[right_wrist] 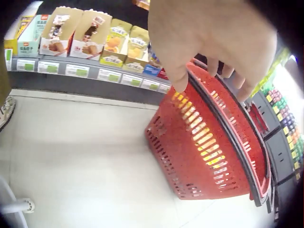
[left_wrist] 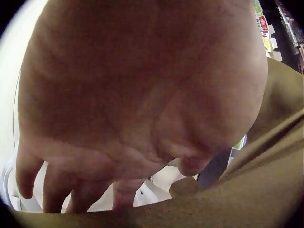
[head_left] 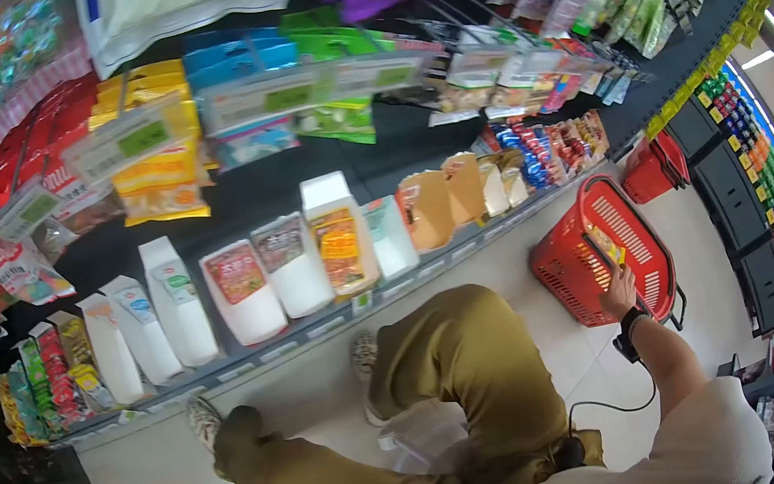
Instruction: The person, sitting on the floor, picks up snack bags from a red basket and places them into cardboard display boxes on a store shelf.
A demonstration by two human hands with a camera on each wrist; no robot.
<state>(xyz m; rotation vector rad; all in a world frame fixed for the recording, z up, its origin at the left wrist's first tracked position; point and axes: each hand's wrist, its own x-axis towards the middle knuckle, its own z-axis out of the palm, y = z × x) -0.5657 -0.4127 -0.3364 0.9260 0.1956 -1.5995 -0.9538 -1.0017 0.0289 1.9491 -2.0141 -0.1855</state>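
Note:
A red plastic shopping basket [head_left: 563,277] stands on the floor to the right, beside the shelf. My right hand [head_left: 621,294] is at its near rim. In the right wrist view, the thumb [right_wrist: 179,80] lies along the outer side and the fingers reach over the rim and the dark handle bars. A yellow packet [head_left: 604,246] is inside the basket, its colour showing through the slots. Close by the olive trousers [left_wrist: 266,161], my left hand [left_wrist: 142,85] hangs with fingers loosely extended, nothing visible in it. The head view does not include it.
Along the front runs a shop shelf [head_left: 320,331] with open boxes of small snacks [head_left: 245,290] and hanging bags [head_left: 155,167] above. Another red basket [head_left: 651,170] stands farther right. A cable [head_left: 615,400] runs to the right wrist. Dark bins [head_left: 762,279] line the right.

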